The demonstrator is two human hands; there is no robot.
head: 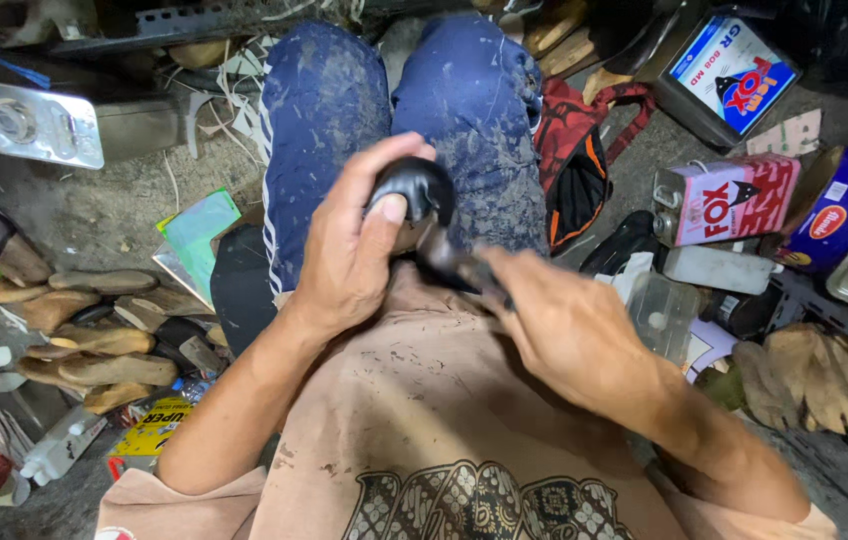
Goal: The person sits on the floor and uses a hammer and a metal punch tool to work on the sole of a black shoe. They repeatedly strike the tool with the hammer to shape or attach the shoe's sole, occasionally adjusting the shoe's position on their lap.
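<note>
Black shoe part [419,190]: a rounded, glossy black piece, held over the person's lap, just in front of the knees in blue trousers [394,110].
Left hand [349,250]: wrapped around the black shoe part from the left, thumb pressed on its top, fingers curled behind; wrist bent, forearm running down toward the lower left.
Right hand [564,325]: closed around a dark tool [454,265], blurred, whose tip meets the underside of the black shoe part; knuckles up, forearm angled to the lower right.
Floor, left side: a pile of tan shoe soles [94,340] and a metal can [44,125] lying flat.
Floor, right side: glue tins [729,195], a clear plastic container [659,315], worn gloves [814,375].
</note>
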